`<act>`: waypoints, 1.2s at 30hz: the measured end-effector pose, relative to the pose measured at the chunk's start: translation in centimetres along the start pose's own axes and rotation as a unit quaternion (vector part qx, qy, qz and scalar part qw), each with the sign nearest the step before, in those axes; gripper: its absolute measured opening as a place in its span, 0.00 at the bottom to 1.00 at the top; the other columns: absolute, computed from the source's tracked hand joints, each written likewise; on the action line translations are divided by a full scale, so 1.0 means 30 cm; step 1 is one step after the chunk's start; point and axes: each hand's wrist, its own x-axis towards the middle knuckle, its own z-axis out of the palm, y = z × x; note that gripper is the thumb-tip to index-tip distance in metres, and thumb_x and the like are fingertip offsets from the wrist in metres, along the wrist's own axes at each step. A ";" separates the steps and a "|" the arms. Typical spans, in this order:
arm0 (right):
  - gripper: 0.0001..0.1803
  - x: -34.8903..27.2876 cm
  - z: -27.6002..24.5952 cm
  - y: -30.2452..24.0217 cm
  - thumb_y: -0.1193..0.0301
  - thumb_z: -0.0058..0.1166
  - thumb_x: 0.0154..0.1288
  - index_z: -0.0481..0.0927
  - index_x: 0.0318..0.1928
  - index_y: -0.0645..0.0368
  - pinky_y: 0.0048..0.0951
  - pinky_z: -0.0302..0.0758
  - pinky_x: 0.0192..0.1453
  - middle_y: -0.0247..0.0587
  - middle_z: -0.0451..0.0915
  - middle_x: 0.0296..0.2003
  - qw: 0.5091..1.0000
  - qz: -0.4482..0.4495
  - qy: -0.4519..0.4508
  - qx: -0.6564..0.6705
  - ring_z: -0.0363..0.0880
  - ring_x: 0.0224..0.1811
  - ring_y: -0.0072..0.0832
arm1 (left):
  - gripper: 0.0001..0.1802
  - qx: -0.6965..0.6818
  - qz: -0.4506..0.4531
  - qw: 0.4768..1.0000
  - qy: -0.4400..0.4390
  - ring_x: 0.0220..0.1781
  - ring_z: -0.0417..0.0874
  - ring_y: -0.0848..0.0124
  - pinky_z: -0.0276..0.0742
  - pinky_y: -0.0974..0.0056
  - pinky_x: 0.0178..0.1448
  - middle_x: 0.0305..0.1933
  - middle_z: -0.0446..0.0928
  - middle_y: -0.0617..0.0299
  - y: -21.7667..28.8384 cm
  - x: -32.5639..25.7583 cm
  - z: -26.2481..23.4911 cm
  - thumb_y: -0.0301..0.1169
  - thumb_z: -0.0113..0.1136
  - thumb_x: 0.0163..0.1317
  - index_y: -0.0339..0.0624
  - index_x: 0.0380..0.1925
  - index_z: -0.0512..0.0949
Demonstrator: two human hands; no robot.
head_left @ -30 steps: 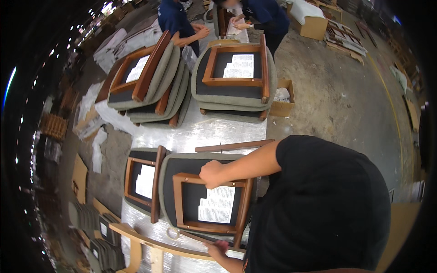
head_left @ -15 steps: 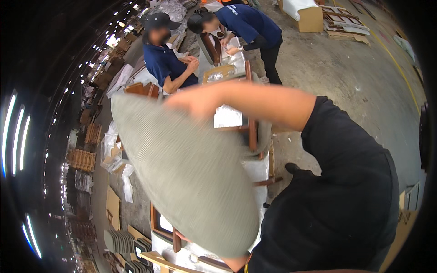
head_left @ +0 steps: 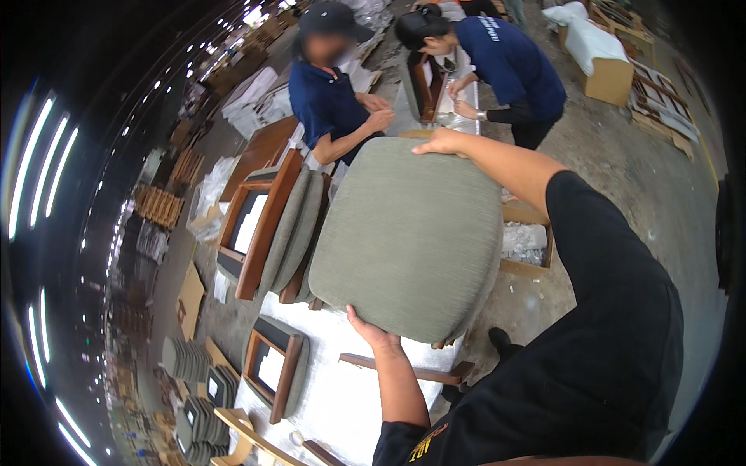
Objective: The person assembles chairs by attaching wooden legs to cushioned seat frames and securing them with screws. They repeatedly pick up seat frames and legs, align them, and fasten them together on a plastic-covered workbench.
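Observation:
A grey-green upholstered seat cushion [head_left: 408, 241] with rounded corners is held between my hands, its fabric face toward me. My left hand [head_left: 375, 332] grips the near edge, thumb on the fabric and the other fingers mostly hidden. At the far edge, my right hand [head_left: 447, 144] is closed over the rim. Left of the cushion, several similar grey-green cushions [head_left: 291, 233] stand on edge beside a brown wooden frame [head_left: 268, 225]. Closer to me, another cushion with a wooden frame [head_left: 278, 365] rests on the wrapped table [head_left: 334, 396].
Two co-workers in navy shirts, one [head_left: 330, 101] in a cap and another [head_left: 509, 66] bending over, stand beyond the cushion. An open carton [head_left: 528, 241] sits to the right. A wooden bar [head_left: 404, 369] lies across the table. Stacked cushions [head_left: 186, 359] are at lower left.
The cushion has turned from a steep tilt to show its full face, and has shifted right. My left hand, mostly hidden before, now shows on its near edge. My view has shifted too.

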 end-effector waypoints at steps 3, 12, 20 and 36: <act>0.50 0.009 0.032 0.037 0.35 0.70 0.56 0.84 0.58 0.74 0.46 0.76 0.66 0.64 0.83 0.58 0.997 0.038 -0.039 0.060 0.82 0.61 0.51 | 0.43 0.017 -0.043 0.998 -0.053 0.77 0.68 0.49 0.67 0.44 0.77 0.75 0.67 0.47 -0.014 0.020 -0.002 0.62 0.46 0.73 0.40 0.75 0.63; 0.39 -0.015 0.053 -0.001 0.38 0.60 0.69 0.86 0.56 0.65 0.34 0.80 0.56 0.46 0.88 0.47 0.986 0.034 -0.120 0.113 0.87 0.49 0.33 | 0.46 -0.032 -0.098 0.991 -0.088 0.78 0.67 0.50 0.65 0.44 0.80 0.78 0.65 0.48 0.013 0.046 -0.088 0.63 0.53 0.72 0.41 0.77 0.59; 0.28 -0.222 0.025 0.026 0.47 0.60 0.75 0.85 0.51 0.65 0.31 0.77 0.52 0.36 0.86 0.42 0.921 -0.100 0.288 -0.241 0.83 0.44 0.24 | 0.34 0.262 0.035 0.956 -0.130 0.68 0.79 0.61 0.74 0.54 0.69 0.67 0.80 0.58 0.243 0.260 -0.648 0.57 0.57 0.74 0.41 0.66 0.78; 0.28 -1.566 1.570 -0.374 0.55 0.68 0.65 0.77 0.56 0.60 0.48 0.79 0.59 0.52 0.81 0.52 0.941 0.036 -0.091 -0.324 0.82 0.56 0.52 | 0.26 0.853 0.074 0.515 0.041 0.56 0.87 0.48 0.82 0.48 0.57 0.51 0.86 0.44 1.272 0.557 -1.726 0.45 0.78 0.55 0.38 0.47 0.84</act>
